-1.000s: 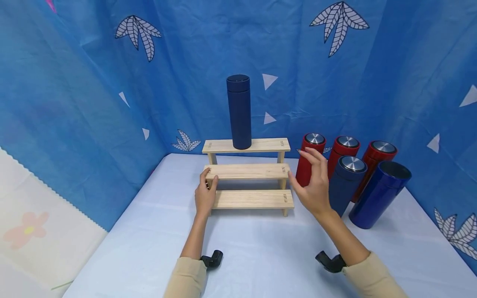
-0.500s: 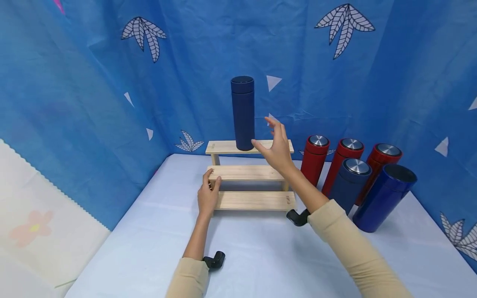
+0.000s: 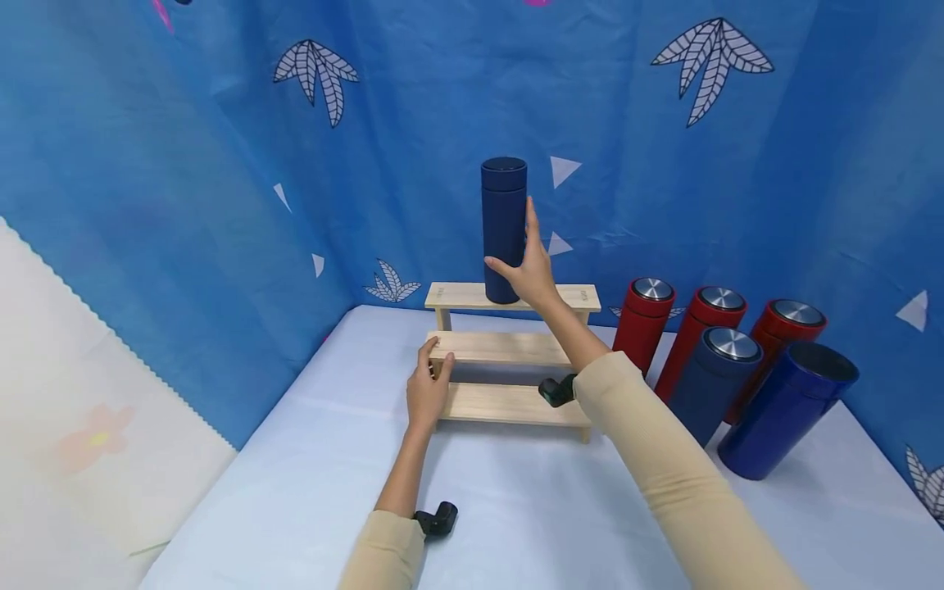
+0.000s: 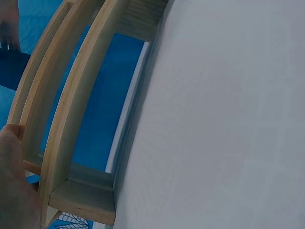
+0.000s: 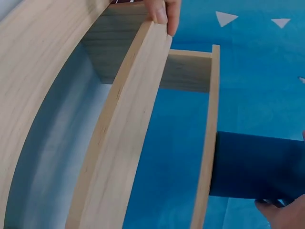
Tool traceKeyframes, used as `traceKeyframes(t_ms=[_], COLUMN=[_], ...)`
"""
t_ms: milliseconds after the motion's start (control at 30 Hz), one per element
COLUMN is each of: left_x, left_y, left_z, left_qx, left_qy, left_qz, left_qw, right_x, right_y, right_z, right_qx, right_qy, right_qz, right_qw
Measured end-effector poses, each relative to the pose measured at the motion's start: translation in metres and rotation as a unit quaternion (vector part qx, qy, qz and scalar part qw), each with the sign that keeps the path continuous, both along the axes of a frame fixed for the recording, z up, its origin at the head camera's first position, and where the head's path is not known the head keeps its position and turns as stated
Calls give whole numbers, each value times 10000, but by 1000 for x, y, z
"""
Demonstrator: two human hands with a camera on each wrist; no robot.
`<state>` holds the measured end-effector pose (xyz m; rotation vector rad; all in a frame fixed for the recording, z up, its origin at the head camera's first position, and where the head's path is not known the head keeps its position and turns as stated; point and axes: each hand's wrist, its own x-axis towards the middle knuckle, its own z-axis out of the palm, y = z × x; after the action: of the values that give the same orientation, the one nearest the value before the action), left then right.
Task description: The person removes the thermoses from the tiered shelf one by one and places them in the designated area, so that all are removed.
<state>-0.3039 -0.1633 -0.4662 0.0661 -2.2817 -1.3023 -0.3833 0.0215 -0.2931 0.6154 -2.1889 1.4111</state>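
Note:
A dark blue thermos bottle (image 3: 504, 217) stands upright on the top step of a three-step wooden display stand (image 3: 509, 348). My right hand (image 3: 533, 274) is around its lower half, with the thumb across the front and the fingers along the right side. In the right wrist view, the thumb and the bottle (image 5: 257, 164) meet beside the top step. My left hand (image 3: 430, 389) grips the left end of the middle step. The left wrist view has this hand (image 4: 16, 181) at its lower left edge, against the stand (image 4: 71, 109).
Right of the stand, red thermos bottles (image 3: 643, 326) stand in a back row. A dark blue one (image 3: 711, 385) and a glossy blue one (image 3: 785, 414), whose top looks dark, stand in front. A white cloth covers the table (image 3: 516, 508); a blue curtain (image 3: 413, 123) hangs behind.
My right hand has moved left and up from beside the red bottles to the dark blue bottle on the top step and now holds it. My left hand stays on the stand.

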Motion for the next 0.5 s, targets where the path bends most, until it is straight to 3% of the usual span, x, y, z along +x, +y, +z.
traceKeyframes(t_ms=[233,500], left_x=[0,1], left_y=[4,-1], left_z=[-2,-4], left_qx=[-70,-52], left_qy=[104,110], left_qz=[-44,-22], left_qw=[9999,9999], right_x=[0,39], right_y=[4,14], right_z=[-10,-24], right_qx=[-173,-135], right_qy=[276,960], right_qz=[-188,-215], right_qw=[9993,9951])
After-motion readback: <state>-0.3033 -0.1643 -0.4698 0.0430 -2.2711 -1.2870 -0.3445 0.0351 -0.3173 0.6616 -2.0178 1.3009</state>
